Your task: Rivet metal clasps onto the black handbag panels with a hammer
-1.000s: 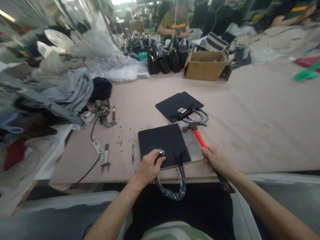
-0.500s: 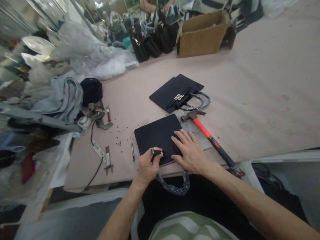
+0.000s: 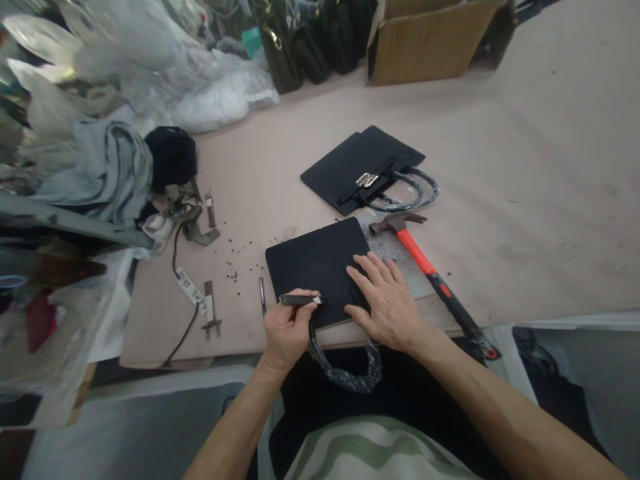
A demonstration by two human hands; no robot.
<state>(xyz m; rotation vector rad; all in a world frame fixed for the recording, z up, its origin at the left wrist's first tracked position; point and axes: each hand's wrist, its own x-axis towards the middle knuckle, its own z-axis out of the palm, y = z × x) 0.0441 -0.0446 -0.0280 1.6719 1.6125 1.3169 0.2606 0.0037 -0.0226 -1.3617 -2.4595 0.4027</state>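
Observation:
A flat black bag panel (image 3: 313, 260) lies at the table's front edge, its plastic-wrapped handle (image 3: 350, 382) hanging over that edge. My left hand (image 3: 286, 333) pinches a dark pen-like marker (image 3: 295, 299), whose pale tip is at the panel's surface near its lower middle; whether it touches, I cannot tell. Fingers spread, my right hand (image 3: 389, 303) rests flat on the panel's right side. Beyond it lies another black bag piece (image 3: 345, 163) with a gold clasp (image 3: 367, 180) and wrapped handles. To the right is a claw hammer (image 3: 417, 250) with a red and black handle.
A speckled slab (image 3: 393, 247) sits under the hammer head. Left are a slim metal punch (image 3: 263, 295), a caliper-like metal tool (image 3: 209, 308), a labelled cord (image 3: 189, 287) and scattered black bits. Farther back are clear plastic wrap (image 3: 200, 93), black bags and a cardboard box (image 3: 430, 50).
The marker in my left hand has turned to a flatter angle, with its back end farther left. My right hand stays on the panel. The head view has tilted down a little.

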